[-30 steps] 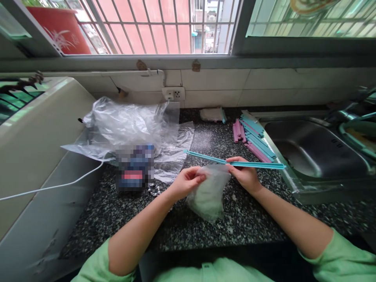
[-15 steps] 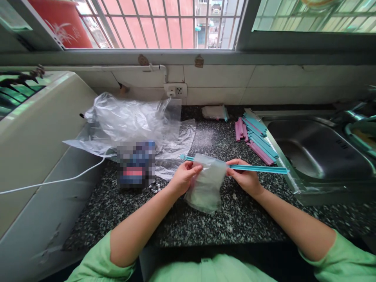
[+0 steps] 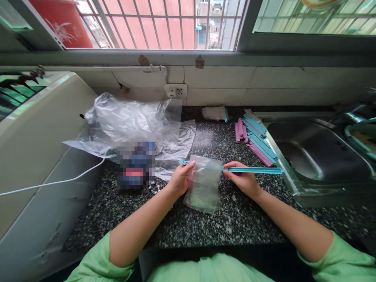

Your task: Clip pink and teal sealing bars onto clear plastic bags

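A small clear plastic bag (image 3: 204, 190) hangs upright in front of me, above the counter. Across its top edge runs a long blue bag sealing clip (image 3: 258, 170), whose hinged end pokes out at the left. My left hand (image 3: 178, 180) is closed on the bag's upper left corner and that end of the clip, thumb in front. Pinched around the clip just right of the bag is my right hand (image 3: 243, 180). The clip's long free part reaches past it toward the sink.
Pink and blue sealing clips (image 3: 258, 141) lie piled beside the steel sink (image 3: 311, 182). Large crumpled plastic bags (image 3: 126, 121) cover the left back, with a blurred-out item (image 3: 136, 164) before them. A small clipped bag (image 3: 214, 113) rests by the wall; a white cable (image 3: 58, 184) crosses the left.
The bag has turned flatter toward me, and the clip has shifted slightly left with my right hand. My left thumb now points up along the bag's edge.
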`<action>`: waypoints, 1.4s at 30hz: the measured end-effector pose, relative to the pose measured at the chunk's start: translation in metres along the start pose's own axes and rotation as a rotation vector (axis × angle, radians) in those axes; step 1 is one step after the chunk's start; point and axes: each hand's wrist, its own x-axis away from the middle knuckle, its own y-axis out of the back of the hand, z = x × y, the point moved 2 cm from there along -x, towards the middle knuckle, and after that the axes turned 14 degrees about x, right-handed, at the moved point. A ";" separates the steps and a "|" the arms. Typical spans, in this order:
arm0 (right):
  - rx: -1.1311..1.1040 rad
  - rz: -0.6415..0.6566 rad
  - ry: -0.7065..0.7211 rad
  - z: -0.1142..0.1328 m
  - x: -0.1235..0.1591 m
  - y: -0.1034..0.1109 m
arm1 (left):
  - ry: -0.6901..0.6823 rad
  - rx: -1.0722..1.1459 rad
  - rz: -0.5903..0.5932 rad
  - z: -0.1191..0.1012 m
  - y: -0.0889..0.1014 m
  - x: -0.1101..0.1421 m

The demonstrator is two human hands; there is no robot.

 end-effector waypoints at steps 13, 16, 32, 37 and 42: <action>-0.155 -0.055 0.082 -0.003 0.001 -0.004 | -0.038 -0.010 -0.104 -0.001 0.002 0.001; -0.094 -0.142 0.203 0.000 0.000 -0.001 | -0.058 -0.044 -0.099 -0.002 0.001 0.002; 0.051 -0.217 0.362 -0.005 0.009 -0.001 | -0.117 -0.164 -0.070 0.001 0.002 0.005; 0.157 -0.199 0.504 0.008 0.008 0.004 | -0.134 -0.226 -0.038 0.002 0.004 0.005; 0.294 -0.198 0.576 0.014 0.010 0.006 | -0.160 -0.237 -0.028 0.002 0.003 0.005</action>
